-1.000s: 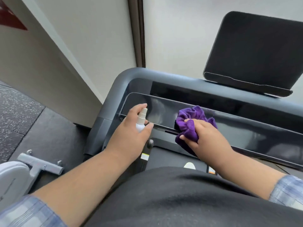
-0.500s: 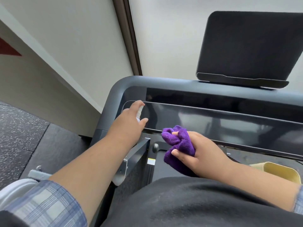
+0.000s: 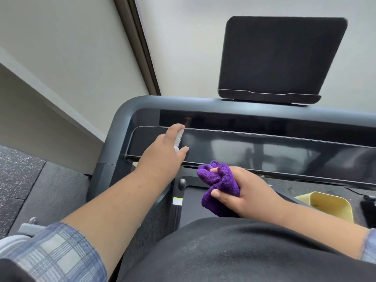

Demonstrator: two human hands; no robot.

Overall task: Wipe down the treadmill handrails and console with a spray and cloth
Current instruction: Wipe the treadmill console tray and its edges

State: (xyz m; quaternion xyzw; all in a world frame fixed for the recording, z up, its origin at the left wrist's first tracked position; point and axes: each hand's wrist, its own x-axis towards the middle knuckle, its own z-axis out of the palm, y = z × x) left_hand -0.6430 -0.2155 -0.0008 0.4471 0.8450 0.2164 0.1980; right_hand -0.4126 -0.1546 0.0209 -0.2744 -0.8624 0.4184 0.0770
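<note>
My left hand (image 3: pixel 162 153) grips a small white spray bottle (image 3: pixel 178 140), index finger on its top, held over the left end of the glossy black console panel (image 3: pixel 264 153). The bottle is mostly hidden by my fingers. My right hand (image 3: pixel 246 192) holds a bunched purple cloth (image 3: pixel 218 181) just below the panel's front edge, off the surface. The dark grey handrail frame (image 3: pixel 130 110) curves round the console's left and back. A black tablet holder (image 3: pixel 280 58) stands on the back rail.
A yellow tray (image 3: pixel 329 204) sits in the lower shelf at the right. A white wall and a dark door frame (image 3: pixel 140 47) lie behind. Speckled rubber floor (image 3: pixel 18 180) and a grey machine part (image 3: pixel 24 228) are at the left.
My right hand has pulled the cloth off the console panel and down toward me. My left hand with the bottle has reached further forward over the panel's left end.
</note>
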